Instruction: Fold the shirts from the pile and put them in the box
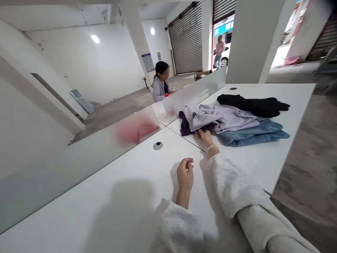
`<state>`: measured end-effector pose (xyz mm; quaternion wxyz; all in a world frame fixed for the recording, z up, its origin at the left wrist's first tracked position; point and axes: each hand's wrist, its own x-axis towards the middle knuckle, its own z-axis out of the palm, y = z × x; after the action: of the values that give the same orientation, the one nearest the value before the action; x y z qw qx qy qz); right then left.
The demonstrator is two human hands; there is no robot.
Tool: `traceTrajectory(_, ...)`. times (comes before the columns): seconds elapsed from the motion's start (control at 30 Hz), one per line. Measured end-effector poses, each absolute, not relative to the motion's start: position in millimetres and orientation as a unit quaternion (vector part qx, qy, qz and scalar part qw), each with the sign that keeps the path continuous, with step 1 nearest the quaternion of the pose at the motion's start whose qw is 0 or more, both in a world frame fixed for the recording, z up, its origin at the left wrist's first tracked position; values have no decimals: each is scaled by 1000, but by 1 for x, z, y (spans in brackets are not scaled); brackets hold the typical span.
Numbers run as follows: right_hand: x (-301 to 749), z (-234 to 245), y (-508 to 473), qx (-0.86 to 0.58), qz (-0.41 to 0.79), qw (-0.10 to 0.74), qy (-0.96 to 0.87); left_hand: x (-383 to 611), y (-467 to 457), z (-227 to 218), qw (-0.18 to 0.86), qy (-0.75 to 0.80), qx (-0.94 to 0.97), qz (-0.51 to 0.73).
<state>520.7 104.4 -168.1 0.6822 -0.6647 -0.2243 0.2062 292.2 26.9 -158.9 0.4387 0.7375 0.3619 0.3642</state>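
A heap of clothes lies on the white table (110,196): a pale lilac garment (221,117) on top, a dark purple one (184,127) under its left end, a blue denim piece (252,133) below, and a black garment (255,105) behind. My right hand (204,136) reaches to the near left edge of the heap, its fingers closed on the purple and lilac cloth. My left hand (185,174) hovers over the bare tabletop, fingers loosely curled, holding nothing.
A frosted divider panel (79,154) runs along the table's far side, with a red shape blurred behind it. A round cable hole (158,145) sits near it. A person (160,84) sits at a far desk; another stands by the doorway (219,49). The table's right edge drops to concrete floor.
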Motion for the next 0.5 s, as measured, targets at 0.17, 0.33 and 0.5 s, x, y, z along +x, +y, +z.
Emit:
traceTrajectory(0.17,540,-139,104,-631,165,731,-197,287,34,-150,442,364,724,385)
traceTrajectory(0.33,527,-58,74,-477,-36,819,-319,289,43,-152,467,369,702,392)
traceTrajectory(0.5,476,-5,29,-373,-27,824,-426,293,48,-144,576,320,632,408)
